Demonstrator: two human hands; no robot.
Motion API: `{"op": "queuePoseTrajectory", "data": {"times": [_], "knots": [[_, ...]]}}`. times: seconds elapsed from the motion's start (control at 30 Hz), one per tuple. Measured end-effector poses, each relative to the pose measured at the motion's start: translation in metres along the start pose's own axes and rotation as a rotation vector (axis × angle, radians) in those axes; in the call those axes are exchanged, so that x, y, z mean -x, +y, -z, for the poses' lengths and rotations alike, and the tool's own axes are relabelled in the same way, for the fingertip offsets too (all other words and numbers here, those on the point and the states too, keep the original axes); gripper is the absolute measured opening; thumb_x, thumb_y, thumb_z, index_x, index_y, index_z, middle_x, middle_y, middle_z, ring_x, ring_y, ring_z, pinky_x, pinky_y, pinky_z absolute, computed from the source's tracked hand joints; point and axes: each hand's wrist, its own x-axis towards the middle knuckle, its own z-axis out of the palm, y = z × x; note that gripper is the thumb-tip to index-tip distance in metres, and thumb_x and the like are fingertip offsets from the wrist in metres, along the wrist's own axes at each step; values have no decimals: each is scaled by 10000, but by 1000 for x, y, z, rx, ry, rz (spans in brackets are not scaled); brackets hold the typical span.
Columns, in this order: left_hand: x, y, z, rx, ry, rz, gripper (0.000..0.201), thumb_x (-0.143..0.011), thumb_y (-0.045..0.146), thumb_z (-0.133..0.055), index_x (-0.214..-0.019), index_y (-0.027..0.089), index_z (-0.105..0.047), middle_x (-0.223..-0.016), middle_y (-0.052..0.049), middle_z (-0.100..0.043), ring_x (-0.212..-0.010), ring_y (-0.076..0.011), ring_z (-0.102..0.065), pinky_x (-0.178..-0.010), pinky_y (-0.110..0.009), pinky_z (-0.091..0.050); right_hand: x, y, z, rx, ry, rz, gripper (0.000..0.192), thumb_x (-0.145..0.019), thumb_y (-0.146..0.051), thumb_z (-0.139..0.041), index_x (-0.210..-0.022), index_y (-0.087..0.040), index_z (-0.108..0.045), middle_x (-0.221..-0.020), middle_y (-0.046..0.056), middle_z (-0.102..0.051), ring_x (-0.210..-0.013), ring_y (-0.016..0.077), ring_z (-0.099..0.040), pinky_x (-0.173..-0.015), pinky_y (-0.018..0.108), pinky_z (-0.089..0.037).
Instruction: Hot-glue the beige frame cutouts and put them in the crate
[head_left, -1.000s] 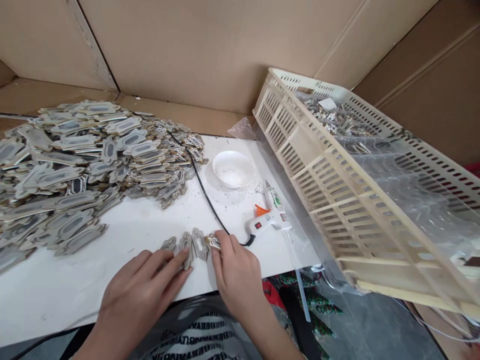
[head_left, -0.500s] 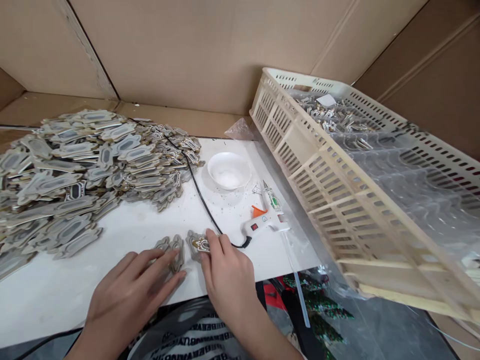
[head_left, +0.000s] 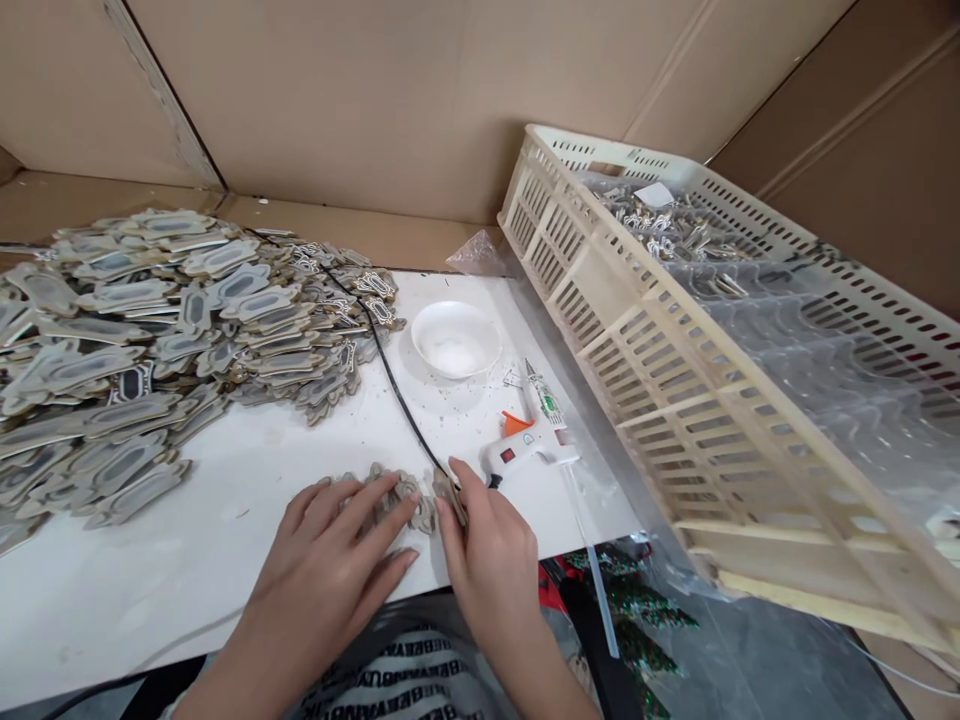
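Note:
Fingers spread and palm down, my left hand (head_left: 330, 550) rests over several small grey ornamental plates (head_left: 411, 492) lying near the front of the white table (head_left: 255, 490). Part of these plates is hidden under its fingers. Just to the right, my right hand (head_left: 487, 550) pinches one plate (head_left: 442, 488) between thumb and fingers, at the end of that small group. A large heap of similar scalloped plates (head_left: 135, 330) covers the left side of the table. Beyond my right hand lies a white glue gun (head_left: 521, 450) with an orange trigger.
A white bowl (head_left: 456, 340) stands behind the glue gun. Across the table runs a black cord (head_left: 390, 375). A cream plastic crate (head_left: 622, 340) holding clear trays and small metal parts fills the right side. Cardboard walls (head_left: 345, 110) enclose the back.
Both hands have shifted to the right. My left hand now lies over the small plates, which are closer together, and my right hand has moved with its plate toward the glue gun.

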Motion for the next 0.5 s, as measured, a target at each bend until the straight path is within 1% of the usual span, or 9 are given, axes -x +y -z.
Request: {"op": "queuePoseTrajectory", "data": {"times": [0.1,0.2,0.33,0.43,0.5], "knots": [[-3,-3,-2,-15,-17,-27,332,-1034,380,-462,-1273,247,-649,-1265,-42,-717,-1101,-266,-630,-1008,-442,-412,1,0,-1,2,12,3,319,-1070,-269,-364,-1173,-124,-628,-782,88,-748,-677,223,-719,-594,299,-528],[0,-7,-2,-52,-28,-34,376,-1048,418,-415,-1298,244,-636,-1308,-45,-701,-1156,-273,-624,-1088,-459,-374,3,0,-2,-11,13,14,292,-1066,-290,-374,-1131,-151,-623,-834,87,-741,-689,223,-711,-599,307,-530],[5,-11,-2,-78,-43,-76,370,-1049,403,-407,-1300,258,-637,-1325,-53,-692,-1189,-274,-626,-1106,-466,-383,9,1,-2,-21,21,37,260,-1049,-269,-409,-1125,-168,-636,-942,109,-738,-781,227,-710,-667,327,-552],[9,-13,0,-42,-55,-94,353,-1042,380,-442,-1327,272,-619,-1305,-44,-704,-1186,-257,-643,-1110,-452,-401,16,2,-1,-34,-24,112,255,-1035,-265,-440,-1161,-186,-648,-1015,114,-740,-850,234,-698,-733,352,-556],[13,-17,5,-17,-50,-77,360,-1042,390,-447,-1345,277,-604,-1309,-33,-702,-1189,-249,-645,-1104,-440,-410,18,2,1,-63,-53,158,267,-1027,-266,-460,-1208,-186,-640,-1051,110,-740,-878,239,-685,-769,371,-559]]}}
